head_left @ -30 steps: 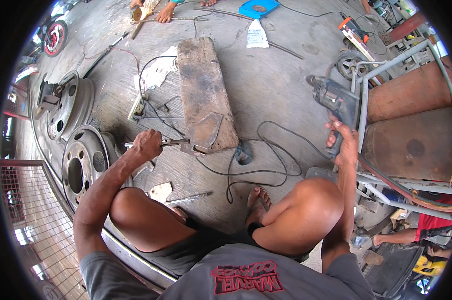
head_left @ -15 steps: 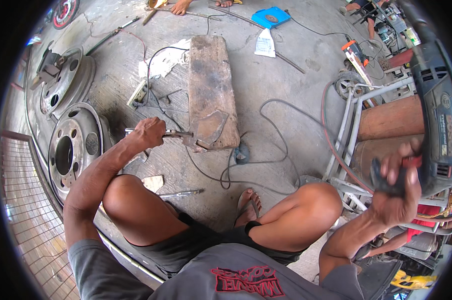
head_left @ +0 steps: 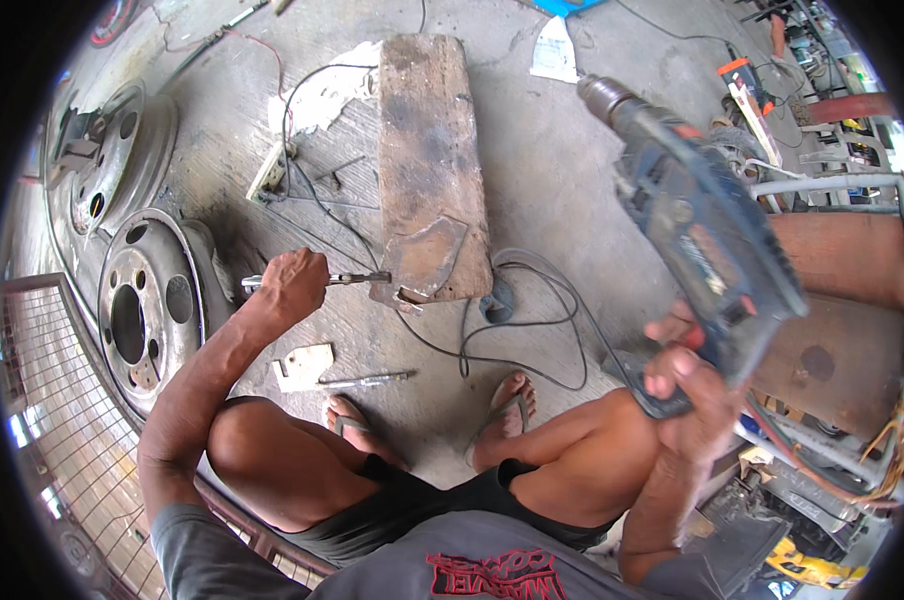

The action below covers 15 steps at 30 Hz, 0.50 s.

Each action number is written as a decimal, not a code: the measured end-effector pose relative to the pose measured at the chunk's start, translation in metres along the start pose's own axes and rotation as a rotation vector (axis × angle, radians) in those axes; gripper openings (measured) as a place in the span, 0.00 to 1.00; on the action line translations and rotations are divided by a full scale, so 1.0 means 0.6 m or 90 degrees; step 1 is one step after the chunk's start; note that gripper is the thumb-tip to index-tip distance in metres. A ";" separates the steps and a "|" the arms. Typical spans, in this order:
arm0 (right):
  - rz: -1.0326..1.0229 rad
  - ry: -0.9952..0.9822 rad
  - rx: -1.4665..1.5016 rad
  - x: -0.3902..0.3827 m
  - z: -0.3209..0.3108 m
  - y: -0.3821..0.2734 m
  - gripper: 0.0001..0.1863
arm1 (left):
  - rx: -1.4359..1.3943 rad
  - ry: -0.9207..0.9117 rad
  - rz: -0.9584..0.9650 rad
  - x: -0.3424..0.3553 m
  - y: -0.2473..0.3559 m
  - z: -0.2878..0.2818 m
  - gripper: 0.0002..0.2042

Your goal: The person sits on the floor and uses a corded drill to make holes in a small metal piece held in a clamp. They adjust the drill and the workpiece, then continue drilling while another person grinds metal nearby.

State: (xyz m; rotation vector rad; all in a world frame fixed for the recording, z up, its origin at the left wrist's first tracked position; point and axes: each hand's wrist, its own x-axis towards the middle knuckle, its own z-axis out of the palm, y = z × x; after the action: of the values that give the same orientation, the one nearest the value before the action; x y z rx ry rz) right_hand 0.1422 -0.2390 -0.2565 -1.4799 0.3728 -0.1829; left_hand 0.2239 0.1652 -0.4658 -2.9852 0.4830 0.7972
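My left hand [head_left: 294, 285] is closed around a pair of metal pliers [head_left: 357, 278]. Their jaws meet the edge of a flat, angular piece of rusty metal plate [head_left: 427, 258], which lies on the near end of a long, stained wooden block [head_left: 430, 130] on the floor. By my right knee, my right hand [head_left: 704, 390] grips the handle of a dark blue power drill [head_left: 707, 230], held up in the air. The drill's chuck [head_left: 604, 97] points away and to the left; I make out no bit in it. The drill is apart from the block and plate.
Two steel wheel rims [head_left: 142, 310] stand at the left beside a wire mesh panel [head_left: 62, 370]. A black cable [head_left: 532, 325] loops over the concrete right of the block. A metal offcut [head_left: 304, 368] and a thin rod [head_left: 367, 380] lie near my feet. A metal frame [head_left: 822, 185] stands right.
My right hand has brought the drill inward from the right edge, and its chuck now shows. My left hand still holds the pliers at the plate. The whole view has shifted slightly.
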 end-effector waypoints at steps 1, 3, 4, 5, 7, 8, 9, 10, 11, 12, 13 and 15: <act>0.009 0.010 -0.025 0.014 0.010 0.001 0.32 | -0.008 -0.007 -0.015 0.000 0.006 0.004 0.06; 0.042 0.001 -0.093 0.044 0.019 0.009 0.25 | -0.013 -0.047 -0.039 0.005 0.014 0.006 0.07; 0.071 -0.009 -0.120 0.056 0.020 0.014 0.22 | -0.010 -0.067 -0.050 0.006 0.015 0.005 0.07; 0.101 -0.020 -0.146 0.065 0.016 0.019 0.19 | -0.006 -0.086 -0.060 0.006 0.019 0.004 0.07; 0.153 -0.065 -0.200 0.076 -0.003 0.035 0.14 | 0.011 -0.086 -0.071 0.004 0.014 0.012 0.07; 0.178 -0.085 -0.226 0.079 -0.014 0.042 0.11 | 0.013 -0.088 -0.073 0.007 0.013 0.015 0.07; 0.193 -0.085 -0.270 0.081 -0.020 0.045 0.10 | 0.013 -0.093 -0.072 0.006 0.015 0.018 0.07; 0.205 -0.086 -0.312 0.082 -0.021 0.047 0.09 | 0.005 -0.101 -0.078 0.007 0.014 0.018 0.07; 0.216 -0.088 -0.353 0.081 -0.024 0.049 0.08 | 0.012 -0.083 -0.078 0.005 0.014 0.018 0.07; 0.226 -0.099 -0.360 0.077 -0.029 0.056 0.09 | 0.018 -0.066 -0.083 -0.001 0.011 0.027 0.08; 0.232 -0.095 -0.379 0.072 -0.036 0.066 0.09 | 0.022 -0.047 -0.080 0.005 0.018 0.030 0.08; 0.244 -0.095 -0.420 0.058 -0.039 0.074 0.08 | 0.010 -0.046 -0.092 0.008 0.025 0.038 0.07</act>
State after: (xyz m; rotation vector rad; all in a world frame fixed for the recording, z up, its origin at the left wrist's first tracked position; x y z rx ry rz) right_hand 0.1616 -0.2692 -0.3061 -2.0152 0.6229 0.3930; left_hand 0.2123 0.1518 -0.4867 -2.9234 0.2672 0.8788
